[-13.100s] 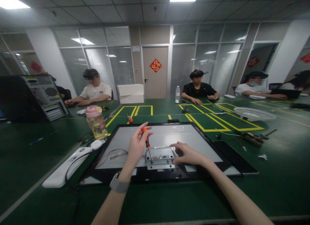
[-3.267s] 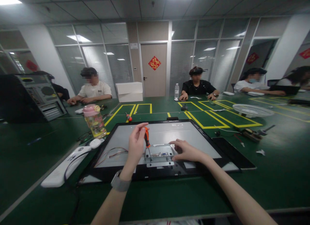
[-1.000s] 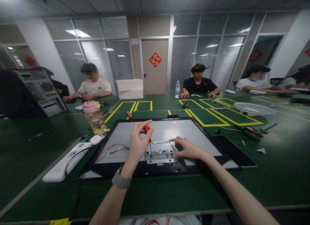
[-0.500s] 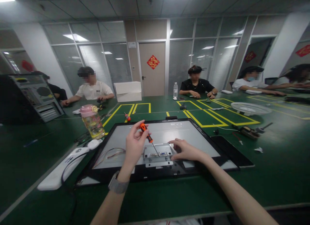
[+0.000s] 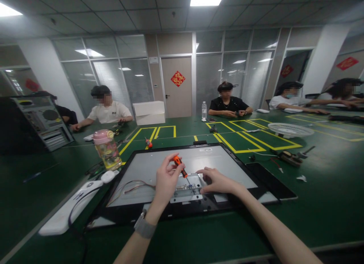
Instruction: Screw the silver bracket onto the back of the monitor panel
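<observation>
Fingers [image 5: 173, 166] on one screwdriver [image 5: 180, 166], one bracket [image 5: 186, 193]

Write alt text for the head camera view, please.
A left hand holds an orange screwdriver, tip down on a metal plate on a monitor's back. The right hand rests on the plate.

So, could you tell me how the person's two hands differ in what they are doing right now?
The left hand grips an orange-handled screwdriver, tilted; the right hand holds no tool. The left is raised over the metal bracket, while the right rests flat on it. Both work over the monitor panel.
</observation>
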Demonstrator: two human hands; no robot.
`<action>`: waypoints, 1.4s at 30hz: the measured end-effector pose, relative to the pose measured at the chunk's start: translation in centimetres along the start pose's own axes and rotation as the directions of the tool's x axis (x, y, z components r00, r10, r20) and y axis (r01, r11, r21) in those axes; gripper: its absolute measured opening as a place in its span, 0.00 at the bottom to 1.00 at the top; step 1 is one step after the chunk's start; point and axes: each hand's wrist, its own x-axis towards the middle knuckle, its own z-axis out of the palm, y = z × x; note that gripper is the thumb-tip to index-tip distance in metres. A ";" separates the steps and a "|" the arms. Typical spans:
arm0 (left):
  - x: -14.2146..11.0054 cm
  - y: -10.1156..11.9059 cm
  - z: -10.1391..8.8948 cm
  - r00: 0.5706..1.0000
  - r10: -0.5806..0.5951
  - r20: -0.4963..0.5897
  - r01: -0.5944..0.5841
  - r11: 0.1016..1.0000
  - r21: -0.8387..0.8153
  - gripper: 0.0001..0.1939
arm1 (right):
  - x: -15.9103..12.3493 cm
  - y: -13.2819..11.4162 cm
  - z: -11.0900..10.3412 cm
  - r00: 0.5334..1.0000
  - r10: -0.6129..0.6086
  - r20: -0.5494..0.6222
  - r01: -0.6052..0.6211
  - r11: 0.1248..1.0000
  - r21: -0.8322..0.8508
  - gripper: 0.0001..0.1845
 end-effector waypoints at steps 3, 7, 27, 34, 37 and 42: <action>0.0 0.0 0.0 1.000 0.010 -0.006 -0.010 1.000 -0.007 0.22 | -0.1 -0.1 -0.1 1.000 -0.002 0.003 0.002 1.000 0.007 0.37; -0.2 -0.2 0.2 1.000 0.016 0.014 -0.016 1.000 0.005 0.21 | -0.1 -0.2 -0.1 1.000 0.007 0.001 -0.007 1.000 0.005 0.37; -0.8 -0.6 0.6 0.988 0.080 0.132 -0.098 0.985 0.140 0.16 | 0.1 0.3 0.3 1.000 -0.020 -0.014 0.020 1.000 -0.009 0.35; -1.0 -0.6 0.5 0.985 0.156 0.068 -0.164 0.978 0.129 0.18 | 0.1 0.5 0.3 1.000 -0.013 -0.020 0.013 1.000 -0.003 0.37; -1.1 -0.5 0.5 0.978 0.206 0.034 -0.208 0.968 0.142 0.18 | 0.1 0.4 0.2 1.000 -0.008 -0.008 0.008 1.000 -0.002 0.37; -1.0 -0.4 0.6 0.971 0.206 0.121 -0.229 0.947 0.226 0.17 | 0.3 0.6 0.3 0.999 -0.029 -0.020 0.029 0.999 -0.015 0.36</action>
